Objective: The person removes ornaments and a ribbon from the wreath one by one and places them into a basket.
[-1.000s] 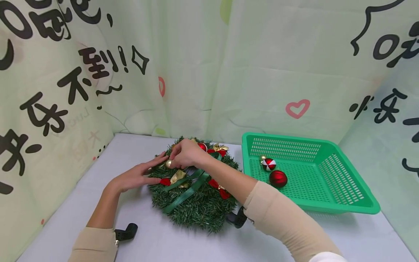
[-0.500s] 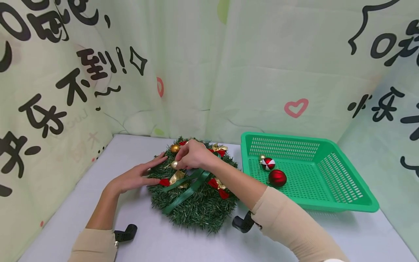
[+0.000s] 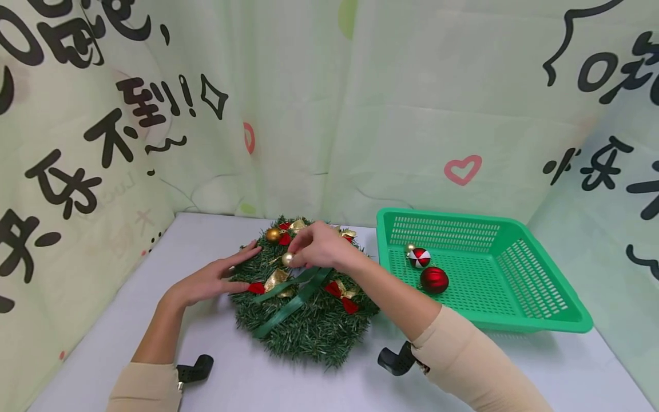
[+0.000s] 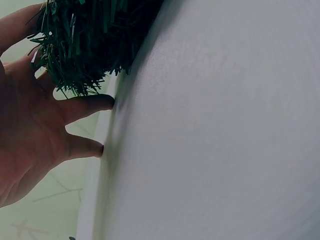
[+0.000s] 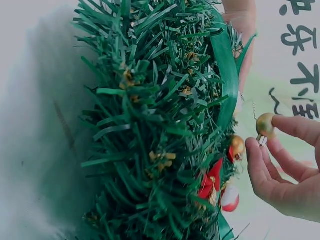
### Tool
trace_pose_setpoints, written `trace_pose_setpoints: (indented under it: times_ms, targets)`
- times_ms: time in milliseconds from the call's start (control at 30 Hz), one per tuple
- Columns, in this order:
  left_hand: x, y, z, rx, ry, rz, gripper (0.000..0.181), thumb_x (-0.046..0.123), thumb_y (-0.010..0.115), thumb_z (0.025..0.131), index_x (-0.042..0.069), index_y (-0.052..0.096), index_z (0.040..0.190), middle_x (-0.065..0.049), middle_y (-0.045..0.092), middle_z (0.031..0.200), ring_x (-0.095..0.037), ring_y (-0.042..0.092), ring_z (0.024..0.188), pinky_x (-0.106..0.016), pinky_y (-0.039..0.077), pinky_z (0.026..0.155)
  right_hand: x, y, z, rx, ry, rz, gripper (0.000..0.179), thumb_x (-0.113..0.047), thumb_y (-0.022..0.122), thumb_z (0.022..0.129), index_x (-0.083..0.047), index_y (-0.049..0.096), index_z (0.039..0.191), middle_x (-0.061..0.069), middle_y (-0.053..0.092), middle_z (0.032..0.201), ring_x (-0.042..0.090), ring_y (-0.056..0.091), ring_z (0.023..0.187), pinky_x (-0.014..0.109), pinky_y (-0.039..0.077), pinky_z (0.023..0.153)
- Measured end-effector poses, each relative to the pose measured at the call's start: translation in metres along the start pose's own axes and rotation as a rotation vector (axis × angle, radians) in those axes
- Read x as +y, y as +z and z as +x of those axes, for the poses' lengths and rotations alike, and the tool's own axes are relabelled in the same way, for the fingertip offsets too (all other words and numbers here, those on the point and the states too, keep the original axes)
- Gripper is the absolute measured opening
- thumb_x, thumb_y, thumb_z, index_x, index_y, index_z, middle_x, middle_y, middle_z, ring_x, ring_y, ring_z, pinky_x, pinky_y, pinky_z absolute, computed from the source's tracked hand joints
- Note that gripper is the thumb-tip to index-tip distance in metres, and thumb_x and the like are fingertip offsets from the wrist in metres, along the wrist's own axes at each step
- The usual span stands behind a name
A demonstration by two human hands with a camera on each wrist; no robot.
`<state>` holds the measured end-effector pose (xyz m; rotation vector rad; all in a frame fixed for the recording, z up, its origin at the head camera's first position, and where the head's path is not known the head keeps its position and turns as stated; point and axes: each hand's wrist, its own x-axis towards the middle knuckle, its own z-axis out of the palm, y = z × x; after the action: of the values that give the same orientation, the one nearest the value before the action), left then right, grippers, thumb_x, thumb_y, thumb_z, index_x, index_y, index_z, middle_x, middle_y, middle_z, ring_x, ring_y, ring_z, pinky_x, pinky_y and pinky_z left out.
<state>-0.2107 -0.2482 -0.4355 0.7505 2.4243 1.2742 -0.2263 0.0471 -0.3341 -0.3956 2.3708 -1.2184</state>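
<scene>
A green wreath [image 3: 314, 335] lies on the white table, dressed with red and gold bows and a dark green ribbon [image 3: 290, 312]. My left hand [image 3: 213, 278] rests on its left side with fingers spread and straight; the left wrist view shows fingers [image 4: 82, 107] around the tinsel edge. My right hand [image 3: 320, 247] pinches a small pale gold bauble [image 5: 265, 126] between thumb and fingertips, over the upper left of the wreath. A thin wire or thread stands from the bauble's cap. A darker gold bauble [image 3: 273, 234] sits at the wreath's upper left beside a red bow [image 3: 285, 234].
A green plastic basket [image 3: 484, 326] stands on the right of the table. In it lie a red bauble [image 3: 434, 280], a red and white bauble [image 3: 419, 257] and a small gold bauble [image 3: 410, 248]. Printed curtains [image 3: 288, 103] enclose the back and sides.
My right hand has moved a little to the right with the small gold bauble, uncovering the darker gold bauble and the red bow beside it. The left hand stays in place on the wreath.
</scene>
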Motion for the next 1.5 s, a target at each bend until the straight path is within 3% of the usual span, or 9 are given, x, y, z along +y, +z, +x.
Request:
trace_pose_setpoints:
  times_ms: [233,367,467,633,800,967,1500]
  targets:
    - [0.003,0.000,-0.002,0.003,0.024,0.022,0.075,0.032,0.066,0.103,0.018,0.028,0.167,-0.010,0.007,0.176,-0.047,0.011,0.159,-0.075,0.024,0.119,0.005,-0.005,-0.010,0.033,0.006,-0.020,0.012,-0.015,0.084,0.087,-0.012,0.078,0.097,0.004,0.072,0.096,0.035,0.071,0.089,0.048,0.060,0.086]
    - [0.002,0.000,-0.001,0.004,0.023,0.023,0.076,0.032,0.066,0.102,0.020,0.028,0.167,-0.009,0.008,0.177,-0.046,0.012,0.160,-0.074,0.024,0.119,0.009,-0.007,-0.014,0.056,0.014,-0.033,0.013,-0.013,0.084,0.086,-0.013,0.078,0.097,0.004,0.070,0.093,0.035,0.071,0.087,0.043,0.058,0.082]
    - [0.001,0.000,-0.001,0.003,0.025,0.018,0.076,0.031,0.066,0.102,0.020,0.028,0.167,-0.009,0.007,0.177,-0.046,0.012,0.159,-0.074,0.025,0.119,0.012,-0.008,-0.018,0.069,0.019,-0.038,0.013,-0.014,0.085,0.085,-0.014,0.078,0.097,0.004,0.071,0.094,0.036,0.072,0.087,0.041,0.057,0.081]
    - [0.002,0.000,-0.002,0.004,0.027,0.008,0.076,0.030,0.067,0.102,0.018,0.028,0.167,-0.010,0.007,0.176,-0.047,0.011,0.159,-0.075,0.025,0.118,0.018,-0.011,-0.021,0.090,0.023,-0.015,0.014,-0.014,0.086,0.085,-0.015,0.078,0.097,0.004,0.072,0.100,0.038,0.074,0.089,0.051,0.059,0.088]
    - [0.003,0.001,-0.004,0.005,0.033,0.008,0.076,0.030,0.067,0.102,0.018,0.028,0.167,-0.011,0.007,0.176,-0.048,0.010,0.159,-0.076,0.024,0.118,0.022,-0.016,-0.026,0.115,0.011,-0.025,0.015,-0.015,0.086,0.085,-0.015,0.079,0.098,0.004,0.072,0.101,0.037,0.074,0.088,0.045,0.059,0.084]
    - [0.003,0.002,-0.004,0.012,0.028,0.011,0.077,0.030,0.067,0.102,0.018,0.027,0.167,-0.009,0.007,0.177,-0.048,0.010,0.159,-0.075,0.025,0.118,0.027,-0.021,-0.033,0.130,-0.001,0.019,0.014,-0.012,0.085,0.085,-0.014,0.079,0.098,0.005,0.070,0.100,0.040,0.072,0.089,0.050,0.060,0.085]
    - [0.004,0.001,-0.003,0.018,0.019,0.021,0.077,0.032,0.068,0.101,0.020,0.028,0.167,-0.010,0.008,0.176,-0.048,0.011,0.159,-0.076,0.024,0.118,0.045,-0.041,-0.055,0.168,-0.016,0.107,0.018,-0.015,0.084,0.087,-0.010,0.078,0.103,0.006,0.070,0.098,0.027,0.068,0.092,0.050,0.060,0.091]
